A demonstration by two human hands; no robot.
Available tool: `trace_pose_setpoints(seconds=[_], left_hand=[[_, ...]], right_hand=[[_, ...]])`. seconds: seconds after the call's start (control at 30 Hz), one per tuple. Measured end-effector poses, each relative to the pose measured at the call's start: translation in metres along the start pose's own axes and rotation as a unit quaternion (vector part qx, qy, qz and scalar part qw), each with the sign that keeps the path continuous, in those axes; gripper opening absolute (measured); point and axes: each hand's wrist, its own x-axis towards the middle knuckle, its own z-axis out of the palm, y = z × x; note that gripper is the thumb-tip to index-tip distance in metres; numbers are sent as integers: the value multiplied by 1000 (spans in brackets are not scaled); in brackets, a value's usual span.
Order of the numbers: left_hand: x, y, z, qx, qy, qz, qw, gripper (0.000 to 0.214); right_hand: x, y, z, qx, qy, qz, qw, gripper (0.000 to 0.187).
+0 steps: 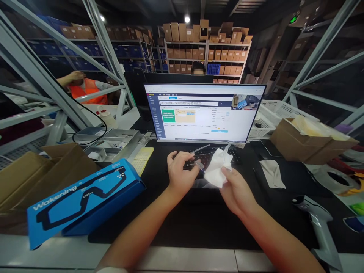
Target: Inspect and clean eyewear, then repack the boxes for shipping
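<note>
My left hand [179, 171] is closed around a pair of glasses [199, 163], whose thin arm sticks up and right over the keyboard [236, 153]. My right hand [236, 189] pinches a crumpled white cloth [217, 167] against the glasses. Both hands hover above the black desk mat [199, 216] in front of the monitor [203, 112]. Most of the glasses is hidden by the cloth and my fingers.
A blue Wakening glasses box [82, 199] lies at the left, cardboard boxes [40, 170] behind it, a metal tray [113, 144] further back. A second cloth [272, 172], a barcode scanner [320, 223] and an open carton [309, 142] lie at the right. A person in an orange vest [87, 89] sits far left.
</note>
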Motion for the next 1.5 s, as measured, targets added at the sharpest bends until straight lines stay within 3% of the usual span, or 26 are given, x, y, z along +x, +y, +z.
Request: trace_pose_setpoints(seconds=[0.1, 0.27, 0.4, 0.6, 0.77, 0.93, 1.13, 1.33, 1.5], left_hand=[[0, -1, 1, -4, 7, 7, 1000, 20], [-2, -1, 1, -1, 1, 7, 1000, 21], [-3, -1, 2, -2, -19, 0, 1000, 19], [-2, -5, 1, 0, -62, -24, 998, 17], [1, -4, -4, -6, -87, -38, 995, 14], [2, -1, -7, -16, -71, -43, 996, 15], [0, 1, -4, -27, -69, -26, 997, 17], [1, -3, -3, -34, -37, -7, 999, 14], [-4, -3, 0, -42, -45, -19, 998, 16]], right_hand=[[-1, -1, 1, 18, 21, -21, 999, 22], [-7, 17, 8, 2, -3, 0, 1000, 19], [-4, 10, 4, 11, 10, 2, 1000, 19], [-7, 11, 6, 3, 70, -9, 997, 34], [-9, 21, 7, -14, 40, 35, 999, 42], [-3, 13, -4, 22, 77, -12, 997, 49], [-9, 30, -2, 18, 32, 54, 998, 46], [-7, 14, -4, 11, 69, -2, 998, 45], [-14, 26, 3, 12, 29, 29, 999, 49]])
